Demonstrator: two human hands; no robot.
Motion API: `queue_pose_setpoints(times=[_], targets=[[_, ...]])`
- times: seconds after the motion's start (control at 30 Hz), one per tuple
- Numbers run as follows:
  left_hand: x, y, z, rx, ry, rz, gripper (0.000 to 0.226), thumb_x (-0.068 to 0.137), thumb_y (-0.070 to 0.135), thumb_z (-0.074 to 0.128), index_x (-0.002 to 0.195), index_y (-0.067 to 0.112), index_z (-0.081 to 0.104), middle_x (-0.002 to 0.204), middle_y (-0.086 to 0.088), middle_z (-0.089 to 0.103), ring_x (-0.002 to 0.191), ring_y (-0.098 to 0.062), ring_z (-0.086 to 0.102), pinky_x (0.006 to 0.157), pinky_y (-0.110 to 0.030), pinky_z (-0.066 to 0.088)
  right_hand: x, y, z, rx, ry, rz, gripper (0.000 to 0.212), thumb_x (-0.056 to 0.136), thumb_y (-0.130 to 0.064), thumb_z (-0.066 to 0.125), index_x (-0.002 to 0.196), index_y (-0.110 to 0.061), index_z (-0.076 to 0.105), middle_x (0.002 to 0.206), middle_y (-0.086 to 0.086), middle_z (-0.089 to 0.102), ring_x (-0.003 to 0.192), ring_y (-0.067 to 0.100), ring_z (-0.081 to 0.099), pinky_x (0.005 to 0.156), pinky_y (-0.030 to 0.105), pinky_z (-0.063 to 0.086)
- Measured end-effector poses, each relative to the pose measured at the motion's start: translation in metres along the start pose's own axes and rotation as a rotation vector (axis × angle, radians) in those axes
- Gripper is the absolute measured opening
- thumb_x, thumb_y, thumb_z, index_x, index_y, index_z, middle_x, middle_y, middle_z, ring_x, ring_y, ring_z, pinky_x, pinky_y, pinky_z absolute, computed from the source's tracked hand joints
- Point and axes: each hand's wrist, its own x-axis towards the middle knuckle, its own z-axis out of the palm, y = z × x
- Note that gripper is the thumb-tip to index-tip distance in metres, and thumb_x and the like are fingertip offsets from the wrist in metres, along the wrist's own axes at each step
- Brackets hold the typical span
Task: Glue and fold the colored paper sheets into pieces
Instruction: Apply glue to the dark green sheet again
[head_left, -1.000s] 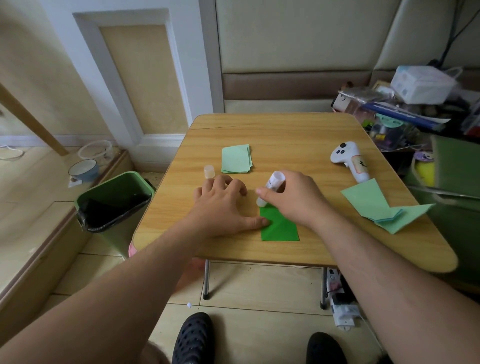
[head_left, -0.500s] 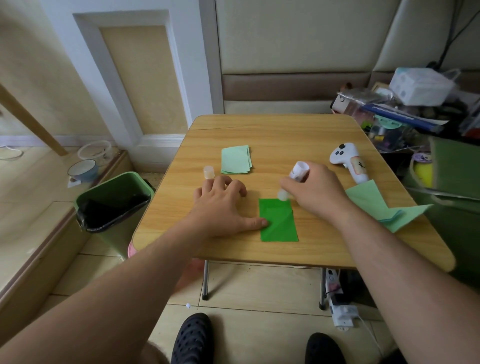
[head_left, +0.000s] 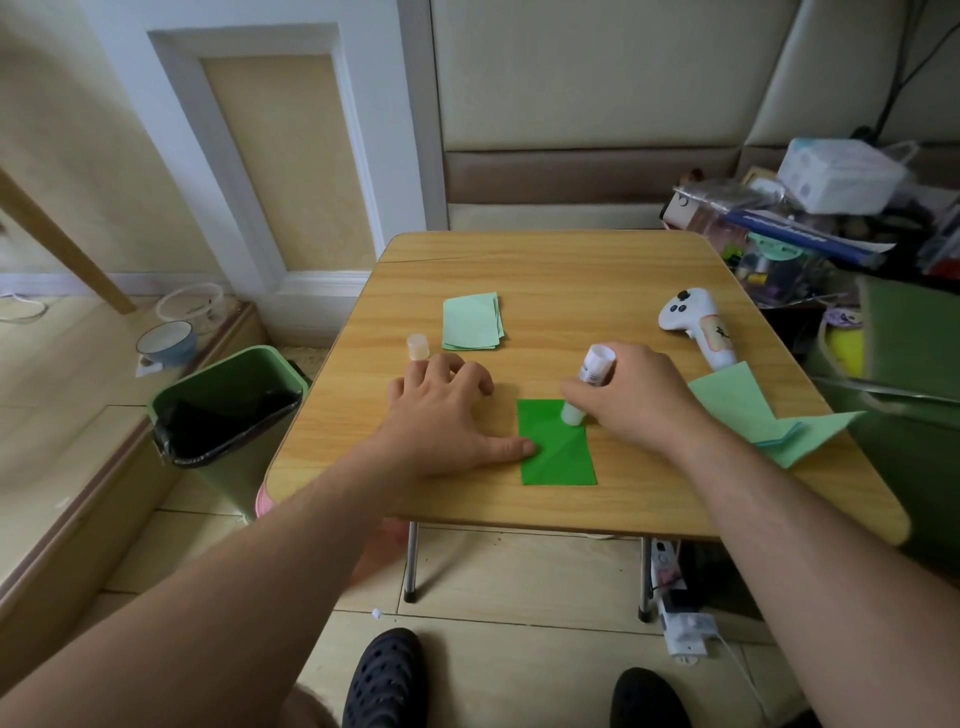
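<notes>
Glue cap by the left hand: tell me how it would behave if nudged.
The glue cap looks like a small hollow plastic cylinder, so it is probably very light and would slide or tip easily. It stands upright on the smooth table; once tipped, its round side would likely let it roll.

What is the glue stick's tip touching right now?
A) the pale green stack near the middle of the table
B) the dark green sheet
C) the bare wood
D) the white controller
B: the right hand holds the glue stick tilted, its lower end on the dark green sheet, near that sheet's far edge.
</notes>
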Motion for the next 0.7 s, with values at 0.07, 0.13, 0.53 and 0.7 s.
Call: queue_pose_setpoints(times=[0.07,0.13,0.53,0.7], targets=[[0.0,0.001,-0.001,-0.004,-0.008,-0.001,0.084,0.058,0.1,0.055,0.122,0.046,0.043,0.144,0.006,0.033,0.138,-0.026,0.028,0.113,-0.047,0.022,0.001,0.004,-0.003,-0.051,0.012,-0.002,0.02,0.082,-0.031,0.072,0.075,-0.017,0.061,0.068,-0.002,0.065,0.063,0.016,0.055,0.055,0.031,0.039],[0.0,0.001,-0.001,-0.007,-0.009,-0.001,0.084,0.058,0.099,0.055,0.122,0.046,0.043,0.144,0.006,0.033,0.138,-0.026,0.028,0.112,-0.047,0.022,0.002,0.005,-0.004,-0.079,0.026,-0.012,0.021,0.081,-0.031,0.072,0.074,-0.015,0.06,0.069,0.0,0.065,0.065,0.018,0.055,0.056,0.032,0.039],[-0.001,0.001,0.002,-0.006,0.032,-0.004,0.082,0.059,0.098,0.056,0.12,0.045,0.044,0.143,0.007,0.035,0.137,-0.025,0.03,0.111,-0.045,0.024,-0.006,-0.013,0.022,0.074,-0.044,-0.071,0.024,0.087,-0.045,0.078,0.083,-0.023,0.07,0.074,-0.011,0.069,0.069,0.005,0.059,0.057,0.024,0.041],[-0.001,0.0,-0.004,-0.007,-0.018,0.005,0.084,0.058,0.098,0.058,0.123,0.046,0.043,0.146,0.005,0.032,0.141,-0.026,0.026,0.114,-0.047,0.022,-0.004,-0.004,0.006,0.026,-0.031,-0.039,0.025,0.086,-0.033,0.074,0.071,-0.021,0.059,0.06,-0.014,0.061,0.056,0.002,0.051,0.048,0.017,0.033]])
